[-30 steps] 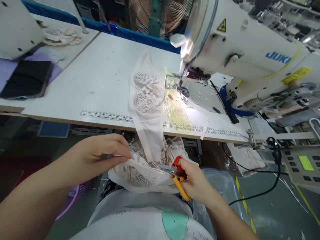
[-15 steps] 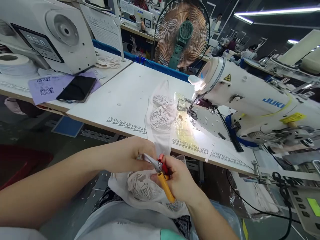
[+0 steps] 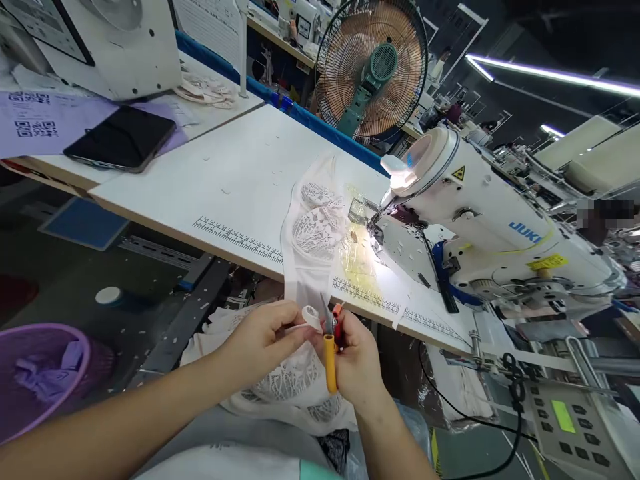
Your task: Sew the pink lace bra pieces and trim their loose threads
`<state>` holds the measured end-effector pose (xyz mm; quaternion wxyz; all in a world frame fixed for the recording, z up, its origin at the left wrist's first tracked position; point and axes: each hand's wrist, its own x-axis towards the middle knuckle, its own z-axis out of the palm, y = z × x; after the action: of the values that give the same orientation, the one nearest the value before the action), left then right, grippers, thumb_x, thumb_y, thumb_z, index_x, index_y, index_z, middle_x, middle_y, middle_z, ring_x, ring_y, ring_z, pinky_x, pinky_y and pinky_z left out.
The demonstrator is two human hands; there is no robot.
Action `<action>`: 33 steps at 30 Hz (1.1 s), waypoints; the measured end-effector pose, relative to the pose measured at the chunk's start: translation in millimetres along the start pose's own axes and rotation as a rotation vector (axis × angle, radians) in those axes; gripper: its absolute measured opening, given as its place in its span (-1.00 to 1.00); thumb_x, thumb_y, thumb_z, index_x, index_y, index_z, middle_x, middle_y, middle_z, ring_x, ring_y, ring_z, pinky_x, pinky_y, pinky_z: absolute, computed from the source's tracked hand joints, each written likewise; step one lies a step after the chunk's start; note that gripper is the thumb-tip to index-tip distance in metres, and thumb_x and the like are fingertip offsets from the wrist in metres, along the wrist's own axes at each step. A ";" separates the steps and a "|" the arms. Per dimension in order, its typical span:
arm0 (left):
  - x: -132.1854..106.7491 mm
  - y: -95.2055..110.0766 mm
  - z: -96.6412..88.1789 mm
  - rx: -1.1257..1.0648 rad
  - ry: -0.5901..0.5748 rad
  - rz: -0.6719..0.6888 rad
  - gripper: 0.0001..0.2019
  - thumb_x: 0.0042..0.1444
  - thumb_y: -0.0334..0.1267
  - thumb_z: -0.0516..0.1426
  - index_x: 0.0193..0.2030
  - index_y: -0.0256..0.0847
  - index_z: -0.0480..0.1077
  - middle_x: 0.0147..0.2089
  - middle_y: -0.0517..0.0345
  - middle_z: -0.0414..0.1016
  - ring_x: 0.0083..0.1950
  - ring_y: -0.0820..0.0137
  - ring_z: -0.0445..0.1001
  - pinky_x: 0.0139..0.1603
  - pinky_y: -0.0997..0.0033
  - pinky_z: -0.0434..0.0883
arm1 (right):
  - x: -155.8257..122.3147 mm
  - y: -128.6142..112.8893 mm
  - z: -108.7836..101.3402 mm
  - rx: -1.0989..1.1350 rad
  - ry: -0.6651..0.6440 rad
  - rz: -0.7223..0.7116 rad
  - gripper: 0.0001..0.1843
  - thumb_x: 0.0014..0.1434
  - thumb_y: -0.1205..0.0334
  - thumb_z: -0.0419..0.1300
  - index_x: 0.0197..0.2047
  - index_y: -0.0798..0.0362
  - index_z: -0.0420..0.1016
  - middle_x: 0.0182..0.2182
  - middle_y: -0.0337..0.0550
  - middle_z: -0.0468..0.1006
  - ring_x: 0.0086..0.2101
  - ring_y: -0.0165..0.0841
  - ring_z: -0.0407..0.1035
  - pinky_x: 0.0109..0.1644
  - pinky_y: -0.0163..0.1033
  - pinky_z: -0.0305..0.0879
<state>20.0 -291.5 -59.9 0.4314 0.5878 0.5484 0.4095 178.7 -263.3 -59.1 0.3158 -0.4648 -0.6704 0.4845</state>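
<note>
In my right hand (image 3: 357, 360) is a pair of scissors (image 3: 329, 363) with one yellow and one red handle, its blades pointing up and away from me. My left hand (image 3: 270, 340) pinches a white fabric edge of a lace bra (image 3: 290, 380), and a small curled white piece (image 3: 312, 316) stands up at its fingertips, close beside the blades. The bra drapes over my lap beneath both hands. Another pale lace piece (image 3: 317, 230) lies on the table ahead, hanging over its front edge.
A lit JUKI sewing machine (image 3: 480, 207) stands at right on the white table (image 3: 240, 180). At left are a black phone (image 3: 123, 137), purple paper (image 3: 43, 127) and another machine (image 3: 125, 47). A purple basket (image 3: 75, 400) holds cloth at lower left. Behind is a fan (image 3: 373, 67).
My left hand has turned and now holds up the curled white edge. The scissors have swung more upright in my right hand. The view has shifted, bringing the purple basket in.
</note>
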 end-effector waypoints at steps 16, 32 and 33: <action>9.2 0.2 -0.8 -0.027 -0.131 0.050 -0.76 0.07 -0.15 -0.01 -0.50 -0.23 0.33 -0.52 0.25 0.20 -0.48 0.46 0.23 -0.51 0.52 0.20 | 27.5 -9.4 -32.5 0.220 -0.302 -0.093 -0.78 -0.04 0.16 0.33 -0.43 0.01 0.35 -0.40 -0.18 0.47 -0.33 -0.33 0.37 -0.27 -0.23 0.32; 8.8 -2.8 11.0 -0.032 0.038 0.133 -0.85 0.06 -0.26 0.00 -0.48 -0.18 0.29 -0.59 0.29 0.25 -0.56 0.49 0.23 -0.57 0.54 0.20 | 33.3 -6.3 -18.1 0.312 -0.134 -0.022 -0.69 -0.18 0.18 0.35 -0.45 0.00 0.27 -0.49 -0.30 0.32 -0.49 -0.44 0.21 -0.42 -0.31 0.21; 9.1 -1.5 10.9 -0.043 0.035 0.115 -0.86 0.05 -0.25 0.00 -0.49 -0.17 0.28 -0.60 0.31 0.22 -0.58 0.50 0.21 -0.58 0.54 0.20 | 33.1 -5.0 -18.6 0.325 -0.129 -0.029 -0.71 -0.16 0.20 0.34 -0.45 0.00 0.28 -0.49 -0.30 0.33 -0.48 -0.44 0.21 -0.40 -0.30 0.22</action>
<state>30.5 -283.1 -64.4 0.4098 0.6017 0.5123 0.4555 181.2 -226.5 -49.1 0.3503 -0.3659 -0.6088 0.6105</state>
